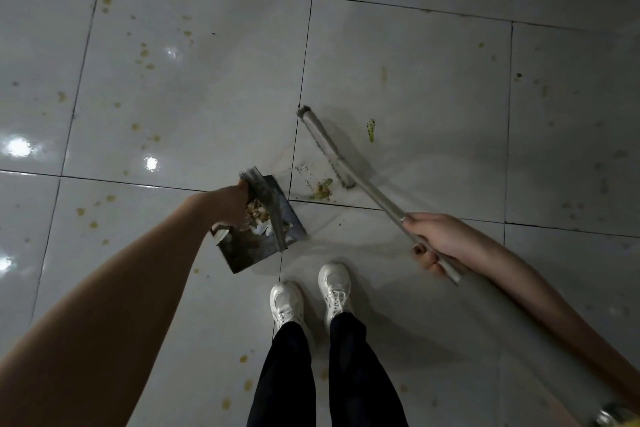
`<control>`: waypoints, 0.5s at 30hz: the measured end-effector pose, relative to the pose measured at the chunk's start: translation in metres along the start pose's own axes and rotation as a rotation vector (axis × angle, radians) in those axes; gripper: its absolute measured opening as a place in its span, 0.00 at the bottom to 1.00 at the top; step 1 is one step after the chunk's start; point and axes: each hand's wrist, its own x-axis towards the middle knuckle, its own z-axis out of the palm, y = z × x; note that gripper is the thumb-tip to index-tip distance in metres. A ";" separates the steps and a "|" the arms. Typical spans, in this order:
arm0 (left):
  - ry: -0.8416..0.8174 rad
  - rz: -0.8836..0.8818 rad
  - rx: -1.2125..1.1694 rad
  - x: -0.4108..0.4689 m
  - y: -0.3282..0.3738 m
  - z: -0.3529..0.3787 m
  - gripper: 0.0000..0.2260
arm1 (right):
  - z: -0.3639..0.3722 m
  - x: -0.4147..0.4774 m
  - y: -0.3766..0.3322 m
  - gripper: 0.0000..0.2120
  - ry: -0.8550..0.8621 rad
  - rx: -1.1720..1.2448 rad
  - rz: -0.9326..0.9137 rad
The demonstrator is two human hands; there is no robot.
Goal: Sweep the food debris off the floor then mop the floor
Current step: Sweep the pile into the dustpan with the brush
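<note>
My left hand point(232, 202) grips the handle of a dark dustpan point(263, 246) that stands on the floor and holds scraps of food and paper. My right hand point(437, 242) grips the grey handle of a broom point(377, 199). The broom's long head point(327, 146) rests on the tiles just right of the pan. A small pile of green and brown debris point(321, 188) lies between the broom head and the pan's mouth. One green scrap point(371, 129) lies on the far side of the broom head.
The glossy white tile floor point(433, 87) carries several yellowish stains, mostly at the upper left point(143, 53) and near my feet point(243, 358). My white shoes point(311, 295) stand just behind the dustpan. A wristwatch point(611, 414) shows at the bottom right.
</note>
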 end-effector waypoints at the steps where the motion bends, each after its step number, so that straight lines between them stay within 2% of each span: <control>1: 0.006 -0.004 -0.019 0.000 0.000 0.000 0.29 | -0.006 0.000 -0.001 0.07 0.039 -0.047 -0.029; 5: 0.021 -0.015 -0.037 0.000 0.004 0.005 0.27 | -0.016 0.016 -0.011 0.07 0.168 -0.211 -0.136; 10: 0.014 -0.027 -0.008 0.004 0.011 0.009 0.17 | 0.010 0.050 -0.019 0.11 0.143 -0.302 -0.098; 13: 0.032 -0.025 -0.070 0.003 0.013 0.010 0.25 | 0.036 0.056 -0.008 0.12 0.051 -0.345 -0.048; 15: 0.037 -0.029 -0.084 0.001 0.014 0.012 0.29 | 0.054 0.049 0.003 0.08 -0.049 -0.325 -0.021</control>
